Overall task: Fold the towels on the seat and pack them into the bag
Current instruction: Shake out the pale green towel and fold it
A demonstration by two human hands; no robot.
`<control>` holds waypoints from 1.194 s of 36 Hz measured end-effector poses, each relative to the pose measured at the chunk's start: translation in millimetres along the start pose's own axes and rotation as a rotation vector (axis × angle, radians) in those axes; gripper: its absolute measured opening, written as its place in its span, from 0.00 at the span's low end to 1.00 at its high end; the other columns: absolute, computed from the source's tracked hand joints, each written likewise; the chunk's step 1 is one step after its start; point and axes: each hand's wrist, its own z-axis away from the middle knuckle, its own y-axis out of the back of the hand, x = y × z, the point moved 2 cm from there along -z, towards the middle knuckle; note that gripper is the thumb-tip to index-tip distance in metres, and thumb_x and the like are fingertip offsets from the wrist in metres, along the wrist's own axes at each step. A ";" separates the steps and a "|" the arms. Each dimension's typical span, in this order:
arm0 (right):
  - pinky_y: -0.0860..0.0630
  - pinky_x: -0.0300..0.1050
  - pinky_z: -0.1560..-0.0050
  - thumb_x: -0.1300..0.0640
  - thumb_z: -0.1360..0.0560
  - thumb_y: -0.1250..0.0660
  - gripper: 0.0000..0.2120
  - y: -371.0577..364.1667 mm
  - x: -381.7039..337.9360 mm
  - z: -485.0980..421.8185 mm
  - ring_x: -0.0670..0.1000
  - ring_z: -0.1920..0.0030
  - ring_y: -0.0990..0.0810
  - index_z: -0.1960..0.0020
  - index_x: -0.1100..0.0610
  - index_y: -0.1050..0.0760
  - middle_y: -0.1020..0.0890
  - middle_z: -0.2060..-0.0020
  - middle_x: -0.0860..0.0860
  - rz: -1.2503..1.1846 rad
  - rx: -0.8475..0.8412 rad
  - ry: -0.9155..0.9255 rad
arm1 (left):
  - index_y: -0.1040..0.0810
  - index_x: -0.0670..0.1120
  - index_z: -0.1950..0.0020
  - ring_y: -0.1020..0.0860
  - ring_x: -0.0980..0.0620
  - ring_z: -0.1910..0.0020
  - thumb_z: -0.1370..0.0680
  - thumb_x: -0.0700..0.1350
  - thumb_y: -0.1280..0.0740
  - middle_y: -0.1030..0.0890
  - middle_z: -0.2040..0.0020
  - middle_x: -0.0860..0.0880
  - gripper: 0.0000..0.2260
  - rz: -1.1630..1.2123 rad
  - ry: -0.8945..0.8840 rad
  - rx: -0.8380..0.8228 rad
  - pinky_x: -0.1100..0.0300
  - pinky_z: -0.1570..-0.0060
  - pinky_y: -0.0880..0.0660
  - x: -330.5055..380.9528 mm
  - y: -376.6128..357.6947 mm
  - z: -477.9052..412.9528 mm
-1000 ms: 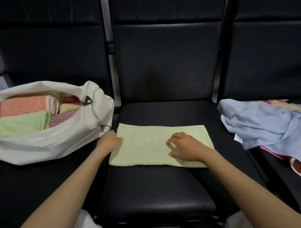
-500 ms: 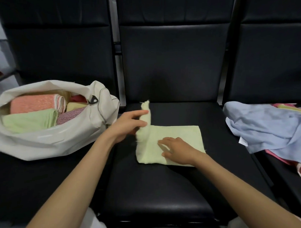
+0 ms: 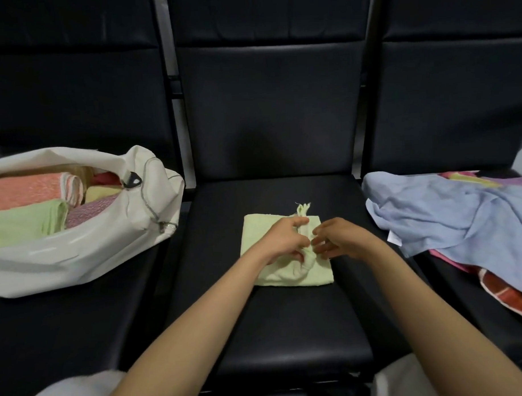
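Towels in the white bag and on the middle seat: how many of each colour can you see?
Green: 2, the packed green towel and the green towel being folded
Orange: 1, the orange towel
Yellow: 1, the yellow towel
Pink: 1, the pink towel
Red: 1, the red towel, only a sliver showing
Total: 6

Waiting-hall sort of place: one row of joined black padded seats (image 3: 288, 330) with tall matching backrests (image 3: 268, 114).
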 end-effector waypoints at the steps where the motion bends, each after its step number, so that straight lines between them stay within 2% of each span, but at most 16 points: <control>1: 0.22 0.44 0.63 0.62 0.19 0.43 0.10 -0.6 0.2 -0.2 0.54 0.58 0.20 0.41 0.64 0.28 0.20 0.50 0.61 0.003 0.011 -0.002 | 0.35 0.45 0.25 0.20 0.50 0.60 0.23 0.33 0.35 0.27 0.52 0.56 0.27 0.021 0.004 -0.012 0.56 0.56 0.19 -3.0 -2.4 -1.7; 3: 0.22 0.45 0.62 0.60 0.19 0.43 0.11 -2.2 -0.1 -0.5 0.53 0.61 0.21 0.41 0.64 0.28 0.21 0.56 0.57 0.017 0.033 -0.003 | 0.36 0.45 0.24 0.19 0.49 0.57 0.23 0.32 0.36 0.27 0.48 0.55 0.28 0.094 0.008 -0.049 0.55 0.52 0.19 -8.4 -5.6 -3.0; 6: 0.21 0.47 0.56 0.54 0.19 0.41 0.11 -3.3 0.4 -0.9 0.50 0.64 0.24 0.49 0.61 0.26 0.26 0.64 0.52 0.104 0.061 0.019 | 0.37 0.46 0.24 0.19 0.48 0.50 0.23 0.31 0.37 0.31 0.32 0.50 0.28 0.176 -0.009 -0.049 0.55 0.51 0.19 -16.6 -3.2 -4.2; 8: 0.21 0.48 0.54 0.56 0.22 0.36 0.06 -4.8 0.2 0.8 0.50 0.61 0.23 0.54 0.59 0.27 0.25 0.63 0.51 0.159 0.063 0.038 | 0.35 0.45 0.26 0.19 0.50 0.49 0.22 0.31 0.39 0.31 0.31 0.49 0.25 0.227 -0.023 0.029 0.57 0.51 0.19 -20.6 4.0 -4.1; 9: 0.20 0.48 0.53 0.59 0.23 0.35 0.03 -5.4 0.2 1.3 0.50 0.58 0.22 0.52 0.58 0.28 0.25 0.60 0.50 0.191 0.071 0.046 | 0.33 0.45 0.27 0.20 0.51 0.49 0.21 0.32 0.39 0.29 0.32 0.49 0.23 0.240 -0.045 0.083 0.58 0.51 0.19 -21.8 8.8 -3.6; 12: 0.19 0.51 0.53 0.62 0.25 0.37 0.20 -7.6 -0.7 2.7 0.55 0.49 0.22 0.35 0.59 0.37 0.26 0.50 0.54 0.240 0.121 0.064 | 0.29 0.47 0.30 0.24 0.55 0.44 0.19 0.37 0.40 0.26 0.34 0.51 0.18 -0.016 -0.165 0.297 0.65 0.46 0.26 -25.3 26.8 1.1; 15: 0.20 0.51 0.57 0.62 0.24 0.40 0.21 -9.2 -2.2 4.1 0.53 0.55 0.24 0.34 0.59 0.43 0.27 0.54 0.54 0.290 0.162 0.093 | 0.28 0.47 0.31 0.30 0.54 0.34 0.18 0.39 0.41 0.27 0.33 0.50 0.16 -0.273 -0.260 0.425 0.66 0.36 0.36 -36.6 40.5 5.0; 17: 0.28 0.44 0.66 0.62 0.23 0.40 0.20 -9.9 -2.1 3.5 0.50 0.61 0.27 0.34 0.59 0.43 0.28 0.59 0.53 0.363 0.186 0.108 | 0.30 0.46 0.28 0.36 0.52 0.28 0.17 0.43 0.42 0.32 0.28 0.49 0.17 -0.445 -0.260 0.410 0.63 0.31 0.42 -46.9 43.4 4.3; 19: 0.33 0.42 0.68 0.64 0.23 0.39 0.21 -12.8 -1.2 3.3 0.51 0.60 0.28 0.34 0.60 0.43 0.28 0.57 0.54 0.471 0.219 0.111 | 0.38 0.47 0.24 0.47 0.50 0.23 0.16 0.49 0.46 0.41 0.23 0.48 0.20 -0.652 -0.178 0.290 0.58 0.26 0.50 -60.3 40.2 2.5; 22: 0.31 0.45 0.53 0.66 0.23 0.40 0.25 -22.5 -2.0 6.8 0.58 0.44 0.29 0.30 0.61 0.44 0.32 0.39 0.59 0.712 0.363 0.147 | 0.51 0.53 0.21 0.61 0.52 0.23 0.17 0.58 0.54 0.56 0.20 0.51 0.25 -0.864 -0.036 0.124 0.48 0.25 0.62 -79.1 30.2 2.6; 26: 0.38 0.50 0.34 0.65 0.22 0.42 0.27 -36.8 -6.6 9.8 0.60 0.28 0.43 0.26 0.57 0.44 0.41 0.29 0.59 0.998 0.555 0.396 | 0.57 0.55 0.21 0.66 0.53 0.24 0.18 0.61 0.57 0.62 0.21 0.53 0.26 -0.953 -0.003 0.120 0.42 0.28 0.68 -82.9 23.4 2.1; 29: 0.51 0.51 0.26 0.64 0.21 0.45 0.23 -48.5 -5.1 0.3 0.57 0.23 0.53 0.26 0.57 0.38 0.43 0.24 0.57 0.907 0.447 0.597 | 0.57 0.56 0.21 0.66 0.54 0.24 0.18 0.61 0.58 0.62 0.21 0.54 0.27 -0.983 0.017 0.113 0.40 0.29 0.69 -80.1 22.6 2.7; 31: 0.55 0.52 0.25 0.56 0.17 0.48 0.22 -55.2 3.5 -8.1 0.55 0.22 0.57 0.24 0.54 0.41 0.47 0.22 0.53 0.867 0.329 0.550 | 0.58 0.56 0.21 0.65 0.54 0.24 0.18 0.61 0.58 0.62 0.21 0.54 0.27 -0.990 0.029 0.113 0.39 0.28 0.68 -80.2 23.1 5.4; 34: 0.62 0.52 0.25 0.44 0.17 0.56 0.26 -62.9 20.4 -15.4 0.53 0.23 0.62 0.21 0.49 0.54 0.56 0.21 0.50 0.905 0.190 0.404 | 0.59 0.55 0.21 0.66 0.54 0.24 0.19 0.62 0.59 0.62 0.21 0.55 0.28 -0.992 0.050 0.124 0.39 0.28 0.67 -84.7 29.6 11.4; 38: 0.65 0.52 0.25 0.40 0.18 0.58 0.28 -77.4 23.0 -13.4 0.51 0.23 0.65 0.21 0.47 0.58 0.59 0.22 0.49 0.925 0.160 0.434 | 0.60 0.54 0.21 0.67 0.52 0.24 0.19 0.63 0.60 0.62 0.22 0.56 0.29 -1.010 0.092 0.137 0.39 0.28 0.68 -93.6 41.2 24.8; 43: 0.65 0.50 0.25 0.40 0.18 0.55 0.28 -101.9 11.9 -6.5 0.50 0.23 0.64 0.21 0.47 0.55 0.58 0.22 0.49 0.859 0.118 0.524 | 0.62 0.54 0.22 0.68 0.51 0.25 0.20 0.64 0.60 0.65 0.22 0.55 0.29 -1.007 0.175 0.136 0.39 0.29 0.68 -103.9 59.6 45.3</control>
